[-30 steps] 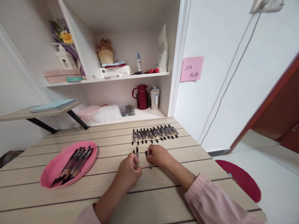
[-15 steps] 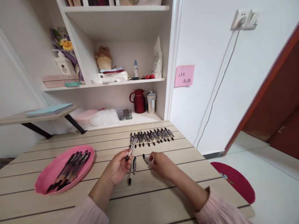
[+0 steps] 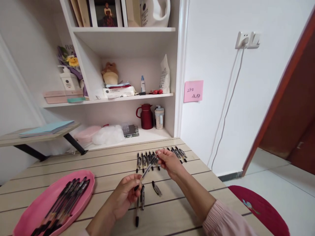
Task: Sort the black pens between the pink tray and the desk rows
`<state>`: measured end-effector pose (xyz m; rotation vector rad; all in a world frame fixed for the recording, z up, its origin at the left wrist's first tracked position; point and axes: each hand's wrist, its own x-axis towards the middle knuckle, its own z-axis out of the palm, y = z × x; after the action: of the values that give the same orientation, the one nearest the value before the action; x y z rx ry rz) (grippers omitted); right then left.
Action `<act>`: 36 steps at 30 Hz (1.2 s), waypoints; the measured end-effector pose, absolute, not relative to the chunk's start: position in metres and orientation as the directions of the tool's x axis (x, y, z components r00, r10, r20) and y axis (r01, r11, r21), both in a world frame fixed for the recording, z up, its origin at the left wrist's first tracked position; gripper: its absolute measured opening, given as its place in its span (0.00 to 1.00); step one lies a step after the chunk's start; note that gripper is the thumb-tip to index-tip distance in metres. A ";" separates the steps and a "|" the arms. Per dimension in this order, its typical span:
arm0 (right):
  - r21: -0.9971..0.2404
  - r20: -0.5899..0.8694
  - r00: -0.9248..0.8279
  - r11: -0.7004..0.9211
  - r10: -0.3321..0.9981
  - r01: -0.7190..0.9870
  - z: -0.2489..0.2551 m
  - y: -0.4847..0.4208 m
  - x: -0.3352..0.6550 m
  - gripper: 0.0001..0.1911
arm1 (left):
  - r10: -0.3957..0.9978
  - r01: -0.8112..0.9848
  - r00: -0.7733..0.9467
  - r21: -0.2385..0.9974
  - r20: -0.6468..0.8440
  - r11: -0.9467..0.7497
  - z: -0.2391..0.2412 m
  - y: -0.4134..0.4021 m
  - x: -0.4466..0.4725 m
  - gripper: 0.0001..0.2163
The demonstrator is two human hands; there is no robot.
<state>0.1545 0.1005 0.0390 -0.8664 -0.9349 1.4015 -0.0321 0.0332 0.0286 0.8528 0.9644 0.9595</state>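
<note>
Progress looking partway. Row of pens (image 3: 137,163) lying at far side of table (image 3: 172,214), clip caps (image 3: 140,163) among them, part hiding behind right hand (image 3: 171,164). Held pen (image 3: 147,171) slanting between hands, near row: left hand (image 3: 124,195) pinching near end, right fingertips gripping far end. Nearer pen (image 3: 137,218) lying partly under left hand; two loose caps (image 3: 157,189) lying to its right. At left, pink tray (image 3: 36,206) holding bundled pens (image 3: 66,203), not laid out yet; count unclear. Red jug (image 3: 147,117) standing on far shelf (image 3: 157,133), contents not showing.
</note>
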 end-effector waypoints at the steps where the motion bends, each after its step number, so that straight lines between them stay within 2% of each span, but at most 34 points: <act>1: -0.911 0.020 -0.036 0.003 0.999 -0.413 0.038 0.101 0.154 0.15 | 0.928 -0.264 0.255 0.904 -0.271 0.337 0.029 0.035 -0.033 0.10; 5: -0.898 0.021 0.001 0.019 1.000 -0.440 0.038 0.105 0.154 0.16 | 0.925 -0.250 0.255 0.905 -0.281 0.344 0.030 0.039 -0.034 0.10; 18: -0.931 0.058 -0.057 0.034 0.997 -0.365 0.034 0.102 0.163 0.17 | 0.924 -0.212 0.241 0.913 -0.298 0.350 0.032 0.039 -0.028 0.11; 22: -0.921 0.041 -0.064 0.013 0.997 -0.390 0.034 0.100 0.161 0.17 | 0.925 -0.219 0.244 0.912 -0.292 0.346 0.031 0.038 -0.026 0.11; 25: -0.906 0.024 -0.088 -0.015 0.996 -0.423 0.034 0.095 0.159 0.17 | 0.924 -0.241 0.274 0.911 -0.268 0.336 0.029 0.036 -0.022 0.10; 29: -0.930 0.016 -0.142 -0.037 0.990 -0.365 0.033 0.084 0.149 0.17 | 0.914 -0.268 0.332 0.906 -0.231 0.327 0.029 0.032 -0.016 0.08; 33: -0.919 -0.011 -0.185 -0.083 0.983 -0.385 0.030 0.075 0.139 0.18 | 0.916 -0.225 0.337 0.926 -0.216 0.302 0.028 0.028 -0.012 0.13; 36: -0.930 -0.001 -0.176 -0.066 0.984 -0.362 0.028 0.075 0.136 0.17 | 0.948 -0.157 0.261 0.961 -0.182 0.228 0.023 0.026 -0.008 0.18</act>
<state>0.1361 0.0745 0.0283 -0.8625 -1.0277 1.5138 -0.0079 0.0260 0.0231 1.0310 0.9888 0.9626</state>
